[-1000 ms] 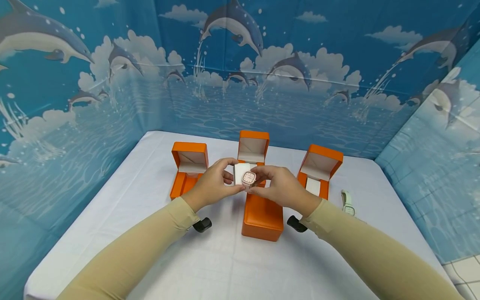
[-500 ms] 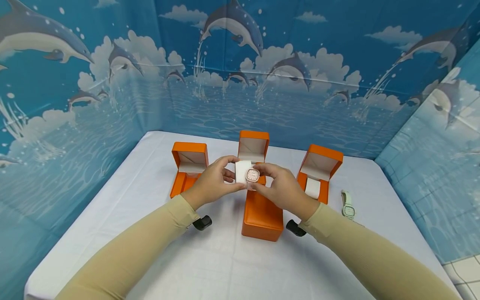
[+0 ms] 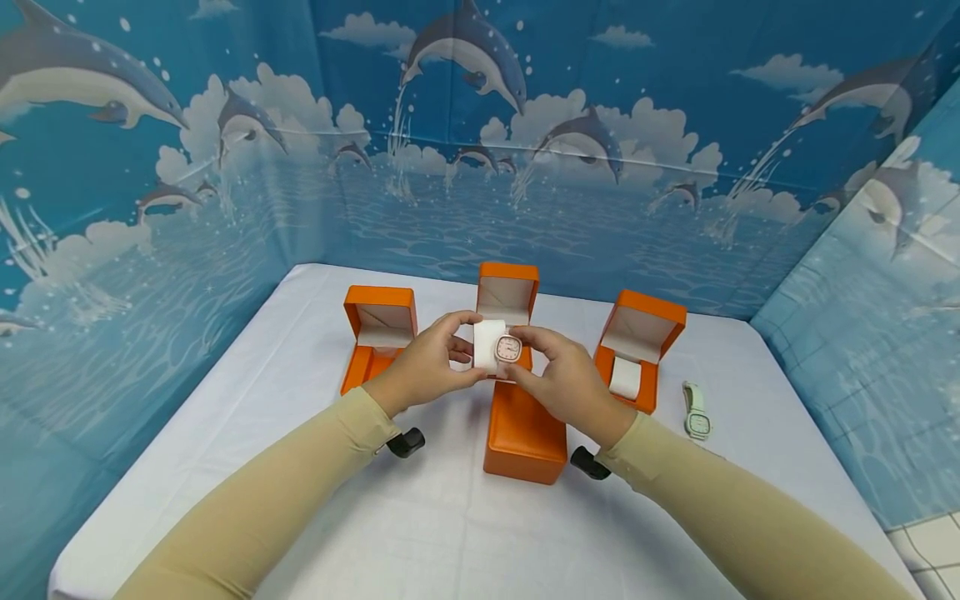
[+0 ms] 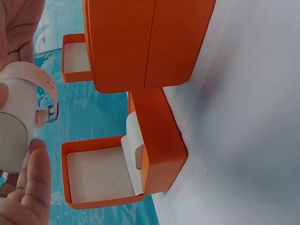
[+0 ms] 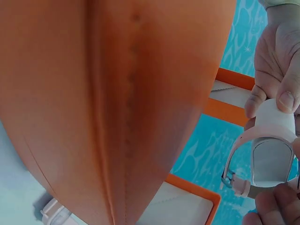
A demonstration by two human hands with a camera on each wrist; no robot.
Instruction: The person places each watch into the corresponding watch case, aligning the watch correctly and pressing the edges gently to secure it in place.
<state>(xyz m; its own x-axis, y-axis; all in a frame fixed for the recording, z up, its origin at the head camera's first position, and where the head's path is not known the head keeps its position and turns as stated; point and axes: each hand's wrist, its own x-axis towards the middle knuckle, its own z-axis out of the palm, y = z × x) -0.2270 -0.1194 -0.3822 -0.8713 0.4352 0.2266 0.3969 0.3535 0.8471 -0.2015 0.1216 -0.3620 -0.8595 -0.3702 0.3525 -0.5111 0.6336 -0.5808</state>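
Note:
My left hand [image 3: 427, 362] holds a white watch cushion [image 3: 489, 346] between thumb and fingers, raised above the boxes. My right hand [image 3: 566, 375] pinches a pink wristwatch [image 3: 508, 348] by its case, the square dial facing up toward the head camera. In the right wrist view, the buckled pink strap [image 5: 236, 145] loops loosely around one end of the cushion, with space inside the loop. The left wrist view also shows the strap's buckle [image 4: 52, 112] standing off the cushion. Behind the hands an orange watch box [image 3: 507, 287] stands with its lid up, its base partly hidden.
A closed orange box [image 3: 525, 437] stands in front of it. Lidded-up orange boxes stand at left [image 3: 380, 308] and right [image 3: 647, 321]; the right one contains a white cushion [image 3: 625, 377]. A light green watch [image 3: 697, 412] lies on the white tablecloth [image 3: 420, 533]. A dolphin-print curtain [image 3: 450, 217] surrounds the table.
The watch has shifted a little to the right and up, and its dial has turned more squarely upward. The cushion has moved slightly right with it. Both hands keep their holds.

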